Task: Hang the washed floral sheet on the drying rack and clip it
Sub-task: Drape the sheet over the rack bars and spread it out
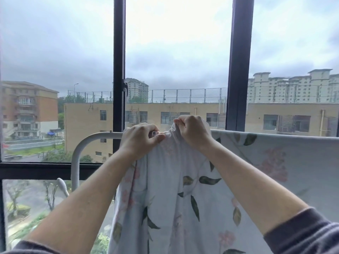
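The floral sheet point(176, 195), pale with green leaves and pink blooms, hangs over the white drying rack's top bar point(95, 136) and spreads flat to the right. My left hand point(141, 138) pinches bunched fabric at the bar, with a small grey thing, perhaps a clip, half hidden between its fingers. My right hand point(192, 131) grips a raised fold of the sheet just to the right of it. The two hands nearly touch.
The rack's curved white tube point(75, 162) bends down at the left. A dark window frame point(119, 70) with glass panes stands right behind the rack. A white hook-like end point(62, 186) sticks out low on the left.
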Demonstrator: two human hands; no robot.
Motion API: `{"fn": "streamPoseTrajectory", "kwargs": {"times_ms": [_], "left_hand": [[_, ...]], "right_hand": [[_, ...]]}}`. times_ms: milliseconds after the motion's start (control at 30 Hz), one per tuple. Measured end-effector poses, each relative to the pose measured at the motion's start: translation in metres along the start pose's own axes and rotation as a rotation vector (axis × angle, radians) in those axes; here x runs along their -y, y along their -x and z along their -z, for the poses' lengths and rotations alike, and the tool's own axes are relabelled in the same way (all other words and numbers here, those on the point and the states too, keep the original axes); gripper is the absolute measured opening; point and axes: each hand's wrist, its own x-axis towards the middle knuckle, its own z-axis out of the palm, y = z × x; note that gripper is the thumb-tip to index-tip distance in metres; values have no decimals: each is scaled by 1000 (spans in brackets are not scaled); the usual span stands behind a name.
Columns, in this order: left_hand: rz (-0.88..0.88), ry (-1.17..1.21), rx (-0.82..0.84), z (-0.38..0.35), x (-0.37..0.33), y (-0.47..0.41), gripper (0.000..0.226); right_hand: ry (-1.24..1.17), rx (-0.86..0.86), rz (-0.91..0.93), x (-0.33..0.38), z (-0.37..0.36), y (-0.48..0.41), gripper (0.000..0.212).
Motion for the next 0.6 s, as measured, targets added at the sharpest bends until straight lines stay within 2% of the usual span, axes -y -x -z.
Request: {"fn": "streamPoseTrajectory", "kwargs": {"times_ms": [100,167,267,400,500,600], "left_hand": [[-18,33,-40,0,5,3,28],[-39,48,-48,2,7,5,28],[-89,89,-82,2,8,12,24],[-89,150,-283,3,13,35,16],[15,44,-414,3,20,55,9],[325,186,-312,7,20,64,19]], "right_hand": [[-45,49,-24,-1,-13,-2,33],[44,98,-18,-2,-18,1,37],[188,72,46,-5,-20,9,44],[252,39,51,-9,-19,13,48],[290,8,46,-9,-22,15,50],[293,-19,38,-6,-28,14,52]]}}
